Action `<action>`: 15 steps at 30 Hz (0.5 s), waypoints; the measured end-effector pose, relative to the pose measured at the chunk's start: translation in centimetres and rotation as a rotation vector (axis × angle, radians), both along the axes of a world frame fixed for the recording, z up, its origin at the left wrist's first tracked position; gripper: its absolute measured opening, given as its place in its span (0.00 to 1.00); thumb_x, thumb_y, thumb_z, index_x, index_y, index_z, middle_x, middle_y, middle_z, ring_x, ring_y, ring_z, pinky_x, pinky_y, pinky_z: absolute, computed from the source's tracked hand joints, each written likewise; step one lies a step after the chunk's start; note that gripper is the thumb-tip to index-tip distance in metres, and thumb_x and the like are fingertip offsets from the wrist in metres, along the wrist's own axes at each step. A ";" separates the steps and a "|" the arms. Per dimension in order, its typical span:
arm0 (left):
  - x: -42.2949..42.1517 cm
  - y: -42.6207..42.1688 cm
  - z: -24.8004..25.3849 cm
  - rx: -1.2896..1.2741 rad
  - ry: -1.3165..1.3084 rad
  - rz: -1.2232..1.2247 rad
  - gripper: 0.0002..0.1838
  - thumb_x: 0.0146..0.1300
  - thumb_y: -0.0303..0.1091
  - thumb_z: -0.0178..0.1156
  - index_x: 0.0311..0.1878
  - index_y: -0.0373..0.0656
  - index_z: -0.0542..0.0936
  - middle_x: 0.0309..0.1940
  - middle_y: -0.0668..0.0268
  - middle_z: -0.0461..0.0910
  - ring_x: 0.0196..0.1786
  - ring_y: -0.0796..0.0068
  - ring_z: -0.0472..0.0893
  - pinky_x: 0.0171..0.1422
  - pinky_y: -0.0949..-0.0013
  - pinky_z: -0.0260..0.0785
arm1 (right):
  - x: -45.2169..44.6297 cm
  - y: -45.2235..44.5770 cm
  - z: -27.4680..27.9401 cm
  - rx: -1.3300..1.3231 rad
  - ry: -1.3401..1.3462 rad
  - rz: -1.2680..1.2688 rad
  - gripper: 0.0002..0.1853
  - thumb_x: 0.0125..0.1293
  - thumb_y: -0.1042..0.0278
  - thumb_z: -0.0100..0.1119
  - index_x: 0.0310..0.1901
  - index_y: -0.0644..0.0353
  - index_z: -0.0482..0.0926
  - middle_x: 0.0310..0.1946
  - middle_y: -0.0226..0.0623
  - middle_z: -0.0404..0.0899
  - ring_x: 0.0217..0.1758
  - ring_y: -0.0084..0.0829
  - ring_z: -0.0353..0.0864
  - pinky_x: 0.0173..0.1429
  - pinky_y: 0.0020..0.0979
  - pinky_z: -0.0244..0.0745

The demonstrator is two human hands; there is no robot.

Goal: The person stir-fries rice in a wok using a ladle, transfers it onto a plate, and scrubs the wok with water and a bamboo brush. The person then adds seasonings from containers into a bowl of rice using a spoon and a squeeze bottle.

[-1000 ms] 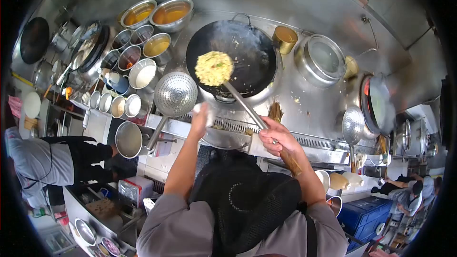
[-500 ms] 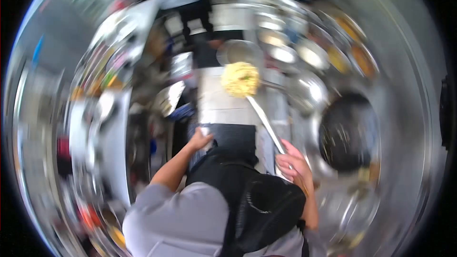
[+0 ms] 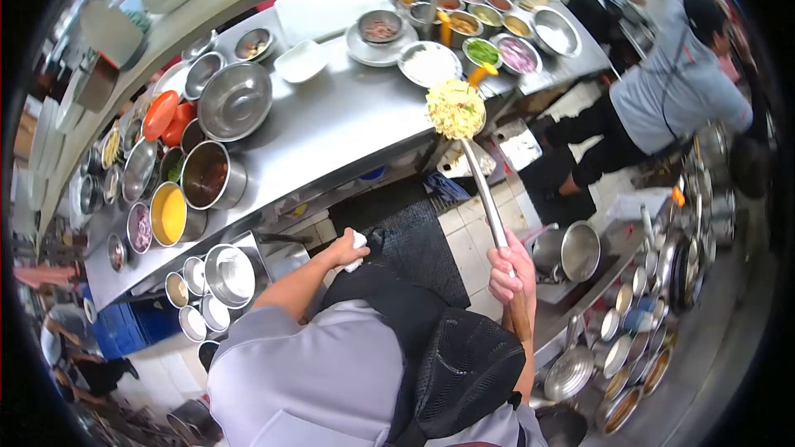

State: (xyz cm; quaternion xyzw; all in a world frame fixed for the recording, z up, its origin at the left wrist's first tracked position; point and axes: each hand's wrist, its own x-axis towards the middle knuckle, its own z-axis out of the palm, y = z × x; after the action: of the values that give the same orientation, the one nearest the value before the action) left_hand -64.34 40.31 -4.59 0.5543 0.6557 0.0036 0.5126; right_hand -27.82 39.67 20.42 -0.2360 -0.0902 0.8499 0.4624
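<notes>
My right hand (image 3: 512, 271) is wrapped round the long metal handle of a ladle (image 3: 487, 194), which reaches forward and slightly left. Its bowl carries a mound of yellow food (image 3: 455, 108) flecked with green, like fried rice, which hides most of the bowl. In the view, the mound overlaps the edge of a steel counter (image 3: 331, 116), near a white plate (image 3: 429, 64) bearing something white. Lower and to the left, my left hand (image 3: 339, 250) is closed on a crumpled white cloth (image 3: 358, 250), away from the counter.
On the counter stand a steel bowl (image 3: 235, 102), a white dish (image 3: 301, 61) and a pot of yellow liquid (image 3: 168, 213). A co-worker (image 3: 671, 83) stands at the right. Behind my right hand are a pot (image 3: 579, 252) and a strainer (image 3: 569, 372). A black mat (image 3: 414, 248) covers the floor.
The view has swung left: the counter formerly at my left now lies ahead, and the dark wok at my right has gone out of sight. The loaded ladle and cloth remain in my hands.
</notes>
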 end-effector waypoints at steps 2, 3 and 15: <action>-1.8 1.9 0.8 -0.003 -0.012 0.065 0.46 0.53 0.55 0.67 0.60 0.27 0.58 0.50 0.34 0.76 0.55 0.42 0.79 0.59 0.53 0.70 | -2.4 5.1 0.2 0.001 0.000 0.040 0.28 0.73 0.75 0.41 0.73 0.52 0.52 0.21 0.27 0.60 0.08 0.12 0.58 0.09 0.19 0.61; -2.8 2.6 0.7 0.002 -0.024 0.103 0.46 0.54 0.55 0.67 0.60 0.27 0.58 0.50 0.34 0.76 0.54 0.42 0.79 0.59 0.53 0.70 | -3.9 7.2 0.1 0.011 -0.001 0.053 0.28 0.73 0.75 0.41 0.73 0.52 0.52 0.21 0.27 0.60 0.08 0.12 0.58 0.09 0.19 0.61; -5.1 9.3 7.0 0.074 -0.322 0.259 0.42 0.55 0.55 0.69 0.56 0.29 0.63 0.48 0.42 0.77 0.52 0.54 0.79 0.57 0.60 0.70 | -19.9 25.1 -1.3 0.249 -0.465 0.432 0.36 0.66 0.76 0.54 0.73 0.56 0.50 0.19 0.30 0.66 0.11 0.18 0.63 0.12 0.26 0.63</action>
State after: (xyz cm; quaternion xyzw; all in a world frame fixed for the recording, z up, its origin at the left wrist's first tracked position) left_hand -69.43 49.58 2.39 0.4761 0.6306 0.1822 0.5852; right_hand -47.76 64.81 19.08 -0.3406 -0.3440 0.8343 0.2639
